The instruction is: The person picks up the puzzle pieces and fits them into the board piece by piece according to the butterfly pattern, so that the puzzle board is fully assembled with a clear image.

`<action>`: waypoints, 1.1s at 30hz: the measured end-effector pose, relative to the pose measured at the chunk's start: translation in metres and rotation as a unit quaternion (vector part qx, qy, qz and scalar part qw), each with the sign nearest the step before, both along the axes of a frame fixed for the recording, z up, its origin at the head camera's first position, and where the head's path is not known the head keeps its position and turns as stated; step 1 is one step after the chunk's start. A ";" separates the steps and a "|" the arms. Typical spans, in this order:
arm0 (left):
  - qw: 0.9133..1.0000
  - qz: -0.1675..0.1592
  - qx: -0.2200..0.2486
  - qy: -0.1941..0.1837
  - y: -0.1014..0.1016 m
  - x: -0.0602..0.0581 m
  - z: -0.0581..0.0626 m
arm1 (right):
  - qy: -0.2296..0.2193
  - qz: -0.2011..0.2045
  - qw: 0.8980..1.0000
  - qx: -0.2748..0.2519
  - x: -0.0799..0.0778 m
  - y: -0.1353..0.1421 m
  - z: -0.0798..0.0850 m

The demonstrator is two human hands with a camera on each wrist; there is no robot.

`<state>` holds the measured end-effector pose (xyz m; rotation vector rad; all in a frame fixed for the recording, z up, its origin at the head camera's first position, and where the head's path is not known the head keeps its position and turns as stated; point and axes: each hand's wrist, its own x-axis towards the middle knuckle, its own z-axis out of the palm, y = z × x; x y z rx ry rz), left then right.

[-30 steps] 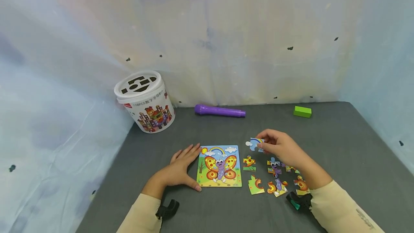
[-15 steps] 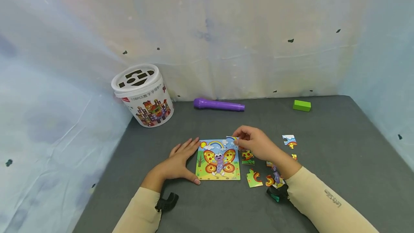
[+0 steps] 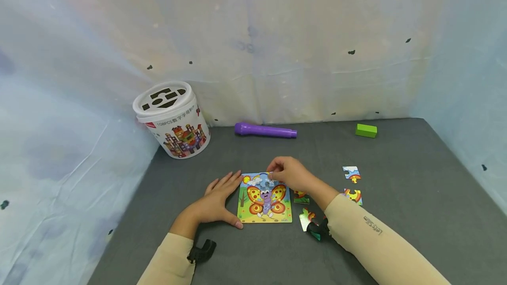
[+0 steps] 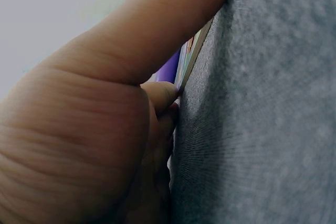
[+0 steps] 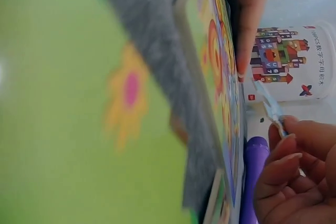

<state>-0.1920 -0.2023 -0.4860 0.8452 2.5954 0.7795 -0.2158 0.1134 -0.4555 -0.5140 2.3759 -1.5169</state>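
A square butterfly puzzle board point(image 3: 264, 208) lies on the grey table. My left hand point(image 3: 217, 202) rests beside it with fingers straight, the fingertips and thumb at its left edge. Over the board's upper part, my right hand point(image 3: 292, 174) pinches a light-blue puzzle piece point(image 5: 271, 107) between thumb and fingertips. The right wrist view shows this piece tilted and held above the board's surface. Loose puzzle pieces point(image 3: 351, 173) lie to the board's right, some partly hidden under the right forearm.
A white lidded block bucket point(image 3: 178, 131) stands at the back left. Along the rear edge lie a purple toy microphone point(image 3: 265, 130) and a green block point(image 3: 366, 130). A patterned cloth point(image 3: 277, 56) hangs behind the table.
My right hand has carried the puzzle piece leftward from the loose pieces, past the board's upper right corner, to over its upper part. The left hand has stayed at the left edge.
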 end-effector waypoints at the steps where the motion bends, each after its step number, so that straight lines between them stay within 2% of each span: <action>1: 1.000 0.001 -0.002 0.000 0.000 0.000 0.000 | -0.009 0.001 1.000 -0.003 -0.001 -0.002 -0.001; 6: 1.000 0.003 -0.006 -0.001 0.001 0.001 0.001 | -0.039 -0.007 0.999 0.005 -0.006 -0.009 -0.005; 11: 1.000 0.003 -0.005 -0.001 0.001 0.001 0.002 | -0.038 -0.022 0.999 0.031 -0.008 -0.015 -0.007; 20: 1.000 0.001 -0.001 0.002 0.000 0.000 0.001 | 0.016 -0.036 0.994 0.104 -0.007 -0.026 -0.006; 27: 1.000 0.002 0.005 -0.006 -0.002 0.000 -0.001 | 0.091 -0.052 0.978 0.179 -0.003 -0.038 -0.010; 33: 1.000 0.002 0.006 -0.011 -0.002 0.000 -0.002 | 0.096 -0.047 0.976 0.191 -0.001 -0.040 -0.009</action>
